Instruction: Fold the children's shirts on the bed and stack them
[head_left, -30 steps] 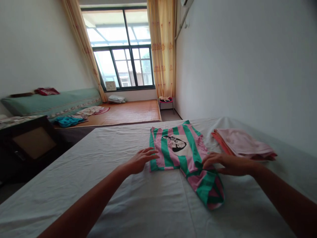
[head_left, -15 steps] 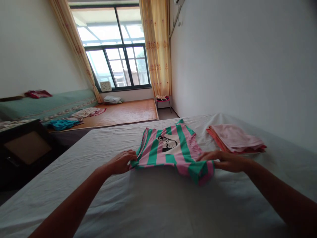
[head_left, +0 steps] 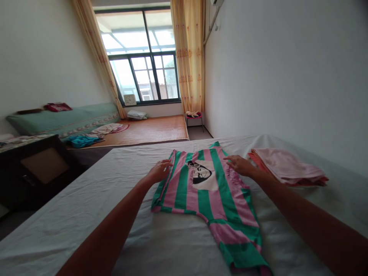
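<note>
A pink and green striped shirt (head_left: 189, 191) lies spread on the white sheet of the bed (head_left: 120, 176), with a black-and-white face print facing up. Its near sleeve stretches toward me at the lower right. At the shirt's left edge is my left hand (head_left: 161, 170), fingers loosely apart over the hem. My right hand (head_left: 240, 165) hovers at or rests on the lacy right edge of the shirt, its fingers stretched out. Neither hand grips the fabric. Whether the fingertips touch the cloth is hard to make out.
Folded pink and orange clothes (head_left: 287, 165) lie on the bed to the right, near the white wall. A dark cabinet (head_left: 43, 165) stands at the left. Beyond it a low platform with a brown mat (head_left: 161, 128) holds loose clothes. A small stool (head_left: 194, 117) stands by the curtain.
Both hands have let go of the shirt's near edge and moved farther away from me along its sides. The shirt now lies flatter, its near sleeve unfolded toward me.
</note>
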`<move>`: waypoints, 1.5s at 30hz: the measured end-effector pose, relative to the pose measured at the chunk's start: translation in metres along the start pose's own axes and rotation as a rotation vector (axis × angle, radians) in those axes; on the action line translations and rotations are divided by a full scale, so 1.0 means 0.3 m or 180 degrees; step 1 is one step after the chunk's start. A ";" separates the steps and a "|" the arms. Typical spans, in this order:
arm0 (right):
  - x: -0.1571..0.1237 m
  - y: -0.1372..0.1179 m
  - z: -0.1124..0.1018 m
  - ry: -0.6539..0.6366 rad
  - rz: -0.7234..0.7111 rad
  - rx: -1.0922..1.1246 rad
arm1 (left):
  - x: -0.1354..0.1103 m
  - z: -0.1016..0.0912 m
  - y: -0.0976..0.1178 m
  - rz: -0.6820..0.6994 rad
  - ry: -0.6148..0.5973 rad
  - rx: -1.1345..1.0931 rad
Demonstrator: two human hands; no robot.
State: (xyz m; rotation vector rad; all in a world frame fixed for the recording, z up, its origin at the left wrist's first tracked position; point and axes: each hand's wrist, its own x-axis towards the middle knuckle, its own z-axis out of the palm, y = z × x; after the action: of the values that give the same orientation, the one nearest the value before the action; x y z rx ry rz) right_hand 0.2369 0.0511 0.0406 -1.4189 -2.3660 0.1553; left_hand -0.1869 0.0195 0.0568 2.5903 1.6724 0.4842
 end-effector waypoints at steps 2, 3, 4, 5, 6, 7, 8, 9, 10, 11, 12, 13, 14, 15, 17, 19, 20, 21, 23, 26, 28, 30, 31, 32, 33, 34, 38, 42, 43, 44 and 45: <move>0.025 -0.004 0.078 -0.0042 0.0017 -0.0231 | 0.031 0.046 -0.004 -0.0155 -0.0177 0.0259; 0.027 -0.005 0.113 -0.0072 0.0074 -0.0311 | 0.038 0.061 -0.011 -0.0308 -0.0245 0.0354; 0.024 -0.005 0.142 -0.0077 0.0131 -0.0373 | 0.042 0.070 -0.022 -0.0518 -0.0278 0.0422; 0.018 -0.002 0.165 -0.0050 0.0170 -0.0416 | 0.042 0.074 -0.039 -0.0773 -0.0258 0.0472; 0.012 0.003 0.182 0.0002 0.0183 -0.0440 | 0.043 0.072 -0.060 -0.1028 -0.0204 0.0490; 0.007 0.008 0.193 0.0058 0.0172 -0.0450 | 0.044 0.067 -0.086 -0.1248 -0.0144 0.0479; 0.003 0.015 0.199 0.0105 0.0160 -0.0453 | 0.048 0.060 -0.112 -0.1407 -0.0094 0.0447; 0.001 0.020 0.202 0.0138 0.0153 -0.0456 | 0.057 0.052 -0.139 -0.1497 -0.0059 0.0400; 0.002 0.024 0.203 0.0161 0.0154 -0.0463 | 0.071 0.047 -0.162 -0.1522 -0.0043 0.0336; 0.003 0.027 0.203 0.0178 0.0159 -0.0473 | 0.090 0.044 -0.181 -0.1503 -0.0048 0.0264; 0.006 0.029 0.203 0.0190 0.0163 -0.0484 | 0.115 0.045 -0.195 -0.1464 -0.0066 0.0199; 0.008 0.030 0.203 0.0199 0.0160 -0.0492 | 0.144 0.051 -0.204 -0.1424 -0.0076 0.0146; 0.010 0.030 0.204 0.0208 0.0149 -0.0493 | 0.176 0.060 -0.207 -0.1384 -0.0076 0.0091; 0.011 0.030 0.204 0.0213 0.0131 -0.0488 | 0.211 0.073 -0.206 -0.1346 -0.0070 0.0037; 0.012 0.030 0.204 0.0204 0.0089 -0.0458 | 0.280 0.103 -0.197 -0.1274 -0.0038 -0.0051; 0.010 0.031 0.202 0.0199 0.0065 -0.0392 | 0.342 0.133 -0.185 -0.1180 0.0008 -0.0115; 0.010 0.032 0.200 0.0198 0.0051 -0.0343 | 0.369 0.144 -0.182 -0.1132 0.0035 -0.0141; 0.010 0.033 0.197 0.0197 0.0033 -0.0282 | 0.390 0.153 -0.180 -0.1096 0.0064 -0.0167; 0.011 0.037 0.186 0.0206 -0.0030 -0.0095 | 0.417 0.163 -0.187 -0.1071 0.0123 -0.0214; 0.016 0.043 0.162 0.0368 -0.0090 0.0350 | 0.411 0.155 -0.223 -0.1217 0.0244 -0.0225; 0.021 0.049 0.148 0.0525 -0.0026 0.0605 | 0.381 0.141 -0.259 -0.1394 0.0322 -0.0216; 0.024 0.055 0.143 0.0550 0.0050 0.0673 | 0.341 0.126 -0.291 -0.1518 0.0335 -0.0250; 0.025 0.059 0.145 0.0492 0.0056 0.0623 | 0.321 0.118 -0.303 -0.1538 0.0318 -0.0292; 0.024 0.061 0.149 0.0419 0.0043 0.0530 | 0.301 0.111 -0.311 -0.1540 0.0298 -0.0341; 0.022 0.064 0.156 0.0355 0.0022 0.0408 | 0.282 0.104 -0.314 -0.1541 0.0289 -0.0387; 0.020 0.067 0.163 0.0303 -0.0008 0.0281 | 0.263 0.096 -0.313 -0.1517 0.0286 -0.0448; 0.008 0.077 0.181 0.0265 -0.0146 0.0007 | 0.167 0.065 -0.263 -0.1046 0.0159 -0.0962; 0.003 0.080 0.177 0.0256 -0.0156 -0.0019 | 0.011 0.045 -0.135 -0.0896 0.0036 -0.1098; 0.003 0.079 0.175 0.0249 -0.0145 -0.0017 | -0.033 0.042 -0.095 -0.0893 0.0005 -0.0996; 0.002 0.079 0.174 0.0246 -0.0136 -0.0011 | -0.076 0.040 -0.056 -0.0853 -0.0055 -0.0865; 0.002 0.078 0.173 0.0248 -0.0127 0.0002 | -0.118 0.037 -0.020 -0.0769 -0.0131 -0.0724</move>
State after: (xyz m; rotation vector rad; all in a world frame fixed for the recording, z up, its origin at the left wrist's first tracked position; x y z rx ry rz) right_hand 0.2368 0.0679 -0.0138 -1.3516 -2.3289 0.0883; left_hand -0.2027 -0.0079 0.0362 2.1919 1.7696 0.5665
